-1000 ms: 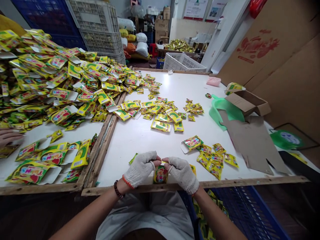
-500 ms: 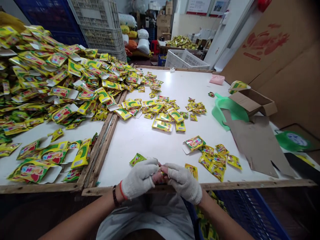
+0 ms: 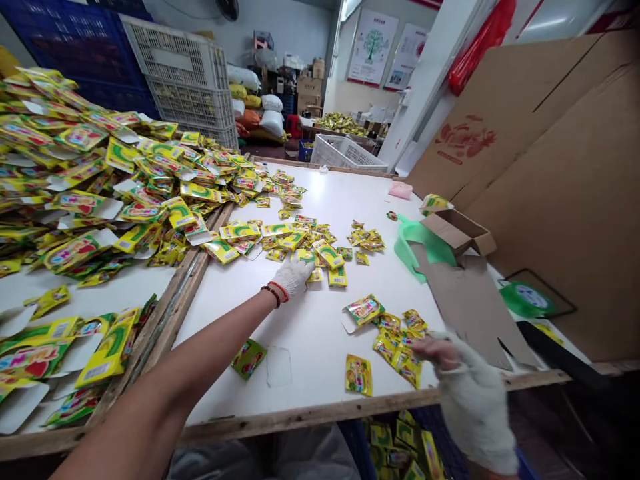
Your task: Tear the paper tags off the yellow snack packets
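Note:
My left hand, in a white glove with bare fingertips, reaches across the table to a cluster of small yellow boxes. Its fingers touch a yellow box; whether they grip it is hidden. My right hand, gloved the same way and blurred, is over the front edge at the right, fingers stretched out and holding nothing visible. Just left of those fingers lie several yellow sachets and an open box. A single yellow sachet and a green sachet lie near the front edge.
A big heap of boxes covers the left table beyond a wooden rail. At the right are a green scoop, cardboard and a small open carton. Below the front edge, a blue crate holds yellow packs.
My hands were together at the front edge around something small. They have parted: the left went forward to the boxes, the right moved right. The view has tilted up and shifted.

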{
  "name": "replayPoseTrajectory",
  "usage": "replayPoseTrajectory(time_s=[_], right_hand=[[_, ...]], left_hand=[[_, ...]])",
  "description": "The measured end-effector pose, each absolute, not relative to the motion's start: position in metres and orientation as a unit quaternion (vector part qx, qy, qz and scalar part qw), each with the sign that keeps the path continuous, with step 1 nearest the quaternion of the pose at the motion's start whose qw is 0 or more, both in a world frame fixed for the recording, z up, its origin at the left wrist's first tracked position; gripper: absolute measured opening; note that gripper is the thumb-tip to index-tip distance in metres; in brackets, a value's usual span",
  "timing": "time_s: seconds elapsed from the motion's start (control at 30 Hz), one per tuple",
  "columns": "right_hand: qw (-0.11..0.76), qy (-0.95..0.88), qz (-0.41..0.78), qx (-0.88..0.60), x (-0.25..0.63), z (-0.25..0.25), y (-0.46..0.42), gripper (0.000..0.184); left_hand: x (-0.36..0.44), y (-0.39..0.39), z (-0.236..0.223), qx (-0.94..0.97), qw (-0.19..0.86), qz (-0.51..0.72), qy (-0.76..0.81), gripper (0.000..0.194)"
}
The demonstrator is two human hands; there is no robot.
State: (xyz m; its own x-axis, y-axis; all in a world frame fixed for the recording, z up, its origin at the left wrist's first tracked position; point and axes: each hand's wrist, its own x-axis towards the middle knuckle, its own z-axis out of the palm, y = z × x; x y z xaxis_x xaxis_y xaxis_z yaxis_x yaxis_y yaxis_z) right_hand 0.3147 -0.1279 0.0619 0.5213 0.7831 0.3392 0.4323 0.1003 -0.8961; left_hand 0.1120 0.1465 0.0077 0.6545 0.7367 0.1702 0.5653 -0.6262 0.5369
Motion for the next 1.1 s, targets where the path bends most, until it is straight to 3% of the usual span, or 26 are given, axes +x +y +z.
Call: replayPoseTrajectory(time_s=[0.17,0.27,0.37,0.43,0.53,0.67,0.97,1.1], right_hand=[[0.549,-0.432,0.270,-0.662,0.254,0.021,-0.076,0.031],[0.541,-0.464,0.341,-0.613,0.227,0.004,-0.051,0.038],[0.515,-0.505,0.383,-0.578,0.206,-0.003,-0.043,0.026],[0.502,-0.516,0.396,-0.570,0.194,-0.007,-0.046,0.021],[0.508,-0.505,0.403,-0.569,0.182,-0.015,-0.057,0.028],[0.506,-0.525,0.340,-0.595,0.181,-0.027,-0.068,0.030],[0.450,-0.574,0.352,-0.586,0.183,-0.013,-0.059,0.020],[0.436,-0.577,0.354,-0.593,0.183,-0.008,-0.051,0.032]], left_hand=[[0.092,0.102,0.014,0.845,0.298,0.248,0.368,0.021],[0.070,0.057,0.012,0.777,0.451,0.286,0.334,0.027],[0.051,0.018,0.001,0.668,0.590,0.322,0.321,0.026],[0.040,0.001,-0.009,0.632,0.590,0.351,0.359,0.028],[0.027,-0.014,-0.023,0.619,0.547,0.375,0.422,0.031],[0.014,-0.020,-0.028,0.657,0.497,0.363,0.436,0.027],[0.008,-0.008,-0.005,0.635,0.604,0.292,0.383,0.013],[0.009,-0.007,-0.010,0.583,0.640,0.308,0.395,0.039]])
